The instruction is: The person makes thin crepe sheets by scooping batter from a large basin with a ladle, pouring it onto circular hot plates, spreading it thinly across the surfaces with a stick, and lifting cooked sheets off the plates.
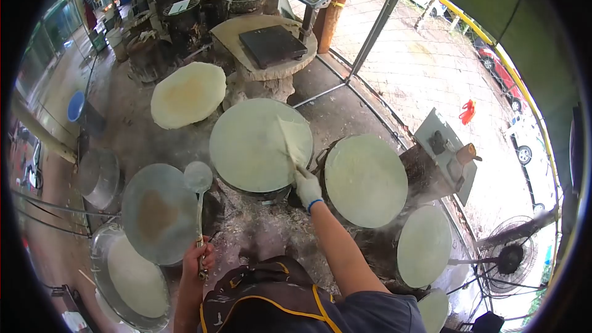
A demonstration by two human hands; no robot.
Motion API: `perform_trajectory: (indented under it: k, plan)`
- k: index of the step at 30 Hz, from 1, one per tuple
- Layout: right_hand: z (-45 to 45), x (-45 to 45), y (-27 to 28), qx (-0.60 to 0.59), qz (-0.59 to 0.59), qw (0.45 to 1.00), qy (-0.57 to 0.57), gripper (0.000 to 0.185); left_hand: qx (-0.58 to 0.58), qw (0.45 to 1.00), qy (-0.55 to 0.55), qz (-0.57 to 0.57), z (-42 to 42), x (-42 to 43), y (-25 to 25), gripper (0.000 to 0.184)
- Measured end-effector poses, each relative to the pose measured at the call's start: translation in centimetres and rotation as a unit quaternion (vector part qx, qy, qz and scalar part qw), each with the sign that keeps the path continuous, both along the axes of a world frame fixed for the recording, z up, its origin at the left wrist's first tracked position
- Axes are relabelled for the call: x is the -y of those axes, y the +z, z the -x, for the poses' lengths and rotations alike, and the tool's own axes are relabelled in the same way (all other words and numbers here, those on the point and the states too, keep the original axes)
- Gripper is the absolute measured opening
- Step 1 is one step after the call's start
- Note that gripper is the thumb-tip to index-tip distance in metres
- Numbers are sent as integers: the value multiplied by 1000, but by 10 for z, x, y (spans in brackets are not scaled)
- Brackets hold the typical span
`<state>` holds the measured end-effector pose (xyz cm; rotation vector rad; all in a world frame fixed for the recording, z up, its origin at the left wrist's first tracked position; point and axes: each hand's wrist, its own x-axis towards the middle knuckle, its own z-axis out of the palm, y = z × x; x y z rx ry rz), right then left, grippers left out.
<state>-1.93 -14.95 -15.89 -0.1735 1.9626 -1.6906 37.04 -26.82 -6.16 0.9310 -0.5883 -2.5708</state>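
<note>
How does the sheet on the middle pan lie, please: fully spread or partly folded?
Partly folded: a creased flap shows on the sheet by the gloved right hand, and the rest lies flat.

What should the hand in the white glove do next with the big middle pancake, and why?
I think the right hand should gently lift the pancake a bit more by the edge it is pinching. A strip by the glove is pulled up, but the rest seems to lie flat. The left hand is busy holding the ladle, so it can't easily help.
</note>
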Motion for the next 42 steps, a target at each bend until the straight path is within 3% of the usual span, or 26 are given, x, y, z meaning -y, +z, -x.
perform_trajectory:
  k: [4, 5, 8, 9, 13, 16, 18, 20, 21, 22, 24, 25, 29, 31, 32, 35, 37, 38, 39, 42]
  plan:
    - [9, -12, -12, -30, -52, 998, -16, 42, 10, 1000, -17, 3, 19, -7, -7, 23]
    - [12, -9, -19, -39, -93, 994, 41, 41, 7, 1000, -21, -2, 24, -9, -11, 22]
    - [52, 10, 1, -22, -31, 979, 200, 42, 16, 999, -27, -28, 42, -22, -8, 21]
    - [61, 8, 40, -99, -88, 962, 237, 43, 21, 999, -28, -35, 49, -26, -6, 21]
    - [96, 12, 10, -42, 9, 999, 33, 42, 22, 996, -18, -79, 68, -41, -5, 20]
    - [74, -5, -13, 19, -18, 978, 207, 42, 16, 994, -20, -108, 70, -46, -12, 18]
    - [86, -5, -15, 35, 1, 974, 222, 40, 30, 993, -29, -106, 69, -46, -24, 16]
    - [104, 6, -15, 50, 25, 970, 238, 37, 50, 994, -49, -79, 76, -39, -25, 14]
    - [109, 17, -15, 45, 61, 980, 185, 36, 60, 994, -58, -67, 82, -34, -22, 12]
    - [107, 10, -16, 62, 21, 976, 209, 34, 111, 991, -77, -17, 95, -26, -20, 11]
    - [79, -9, 43, 100, -60, 960, 253, 31, 192, 973, -100, 76, 124, -13, -7, 11]
    - [72, -17, 23, 170, -41, 953, 246, 29, 216, 964, -101, 120, 136, -12, -3, 11]
    - [27, -85, 7, 277, 52, 950, 136, 40, 285, 908, -123, 282, 164, -5, -32, 15]
    - [-16, -75, 3, 319, 21, 946, 46, 42, 348, 875, -119, 315, 182, -15, -36, 17]
    - [-39, -64, -1, 340, 7, 941, 0, 44, 337, 881, -110, 312, 190, -22, -41, 17]
    - [-75, -30, -49, 305, 55, 944, 114, 41, 294, 909, -103, 276, 205, -25, -39, 16]
    - [-62, -35, -15, 281, 47, 949, 134, 39, 250, 939, -123, 204, 207, -13, -10, 13]
    - [-51, -38, 9, 268, 45, 952, 144, 38, 81, 988, -119, 56, 187, 7, -16, 11]
    - [-43, -42, 28, 270, 78, 953, 115, 37, -93, 985, -109, -95, 166, 25, -22, 8]
    - [-18, -51, 42, 228, 99, 969, -11, 37, -13, 997, -56, 43, 124, -9, 54, 7]
